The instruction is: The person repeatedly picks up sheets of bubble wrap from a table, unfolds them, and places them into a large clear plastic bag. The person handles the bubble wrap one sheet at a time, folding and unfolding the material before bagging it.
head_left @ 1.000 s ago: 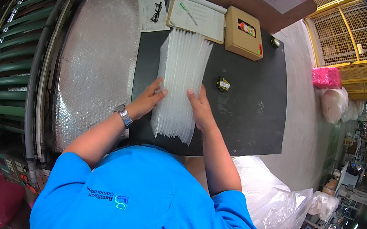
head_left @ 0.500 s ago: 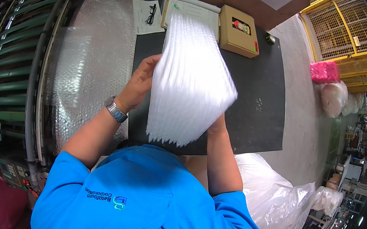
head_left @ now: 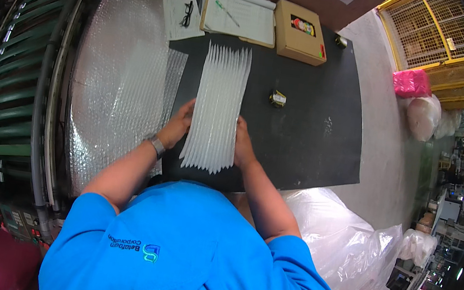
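Between my two hands stands a stack of translucent white packing sheets [head_left: 218,107], its many folded edges facing up like pleats and its ends pointed. My left hand [head_left: 178,124], below a metal-banded watch, presses against the left side of the stack, with some fingertips hidden behind it. On the opposite side my right hand [head_left: 243,141] grips the stack, its fingers partly out of sight. The stack rests on or just above a black mat [head_left: 306,132]; which of the two I cannot tell.
Bubble wrap [head_left: 118,80] covers the left of the table, beside a green roller rack [head_left: 17,77]. Behind the stack lie papers with glasses [head_left: 187,13], a clipboard with a pen [head_left: 242,17] and a cardboard box [head_left: 299,34]. A small black-and-yellow object [head_left: 277,98] sits right. Plastic sheeting [head_left: 338,239] hangs nearby.
The stack was tilted and fanned wide; now it is narrower, upright and lower. My right hand has moved left toward it. The clipboard's pen and the small black-and-yellow object have come into sight.
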`<state>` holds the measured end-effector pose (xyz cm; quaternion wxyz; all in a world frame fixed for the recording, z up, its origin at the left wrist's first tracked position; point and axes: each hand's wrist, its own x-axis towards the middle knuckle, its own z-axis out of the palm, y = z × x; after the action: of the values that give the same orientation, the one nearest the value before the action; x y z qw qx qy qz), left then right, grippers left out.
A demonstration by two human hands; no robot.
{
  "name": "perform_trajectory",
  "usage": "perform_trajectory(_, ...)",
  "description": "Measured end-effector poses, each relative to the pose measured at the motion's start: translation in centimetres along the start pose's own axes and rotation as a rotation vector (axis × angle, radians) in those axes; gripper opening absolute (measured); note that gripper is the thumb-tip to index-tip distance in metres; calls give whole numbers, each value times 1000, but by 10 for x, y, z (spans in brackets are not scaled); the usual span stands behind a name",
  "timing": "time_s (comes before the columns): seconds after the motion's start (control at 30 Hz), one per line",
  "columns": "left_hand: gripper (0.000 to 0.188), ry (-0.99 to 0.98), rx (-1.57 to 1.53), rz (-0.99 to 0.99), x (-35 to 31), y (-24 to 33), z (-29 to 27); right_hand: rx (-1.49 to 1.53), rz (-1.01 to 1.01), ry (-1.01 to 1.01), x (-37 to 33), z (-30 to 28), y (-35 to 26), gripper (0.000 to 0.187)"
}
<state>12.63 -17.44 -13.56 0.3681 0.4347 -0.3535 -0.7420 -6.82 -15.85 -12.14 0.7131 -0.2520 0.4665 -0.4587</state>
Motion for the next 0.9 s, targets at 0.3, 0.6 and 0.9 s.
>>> perform_trajectory(0.3,29,-160,-46,378,-19,89,33,-1,-460,-166,-31,9,-82,46)
perform_trajectory(0.6,11,-124,150,334,-12,33,21,-92,-263,12,-27,-28,-37,40)
perform_trajectory(0.9,14,-73,196,315,-7,9,19,-12,-235,71,-36,-8,-44,43)
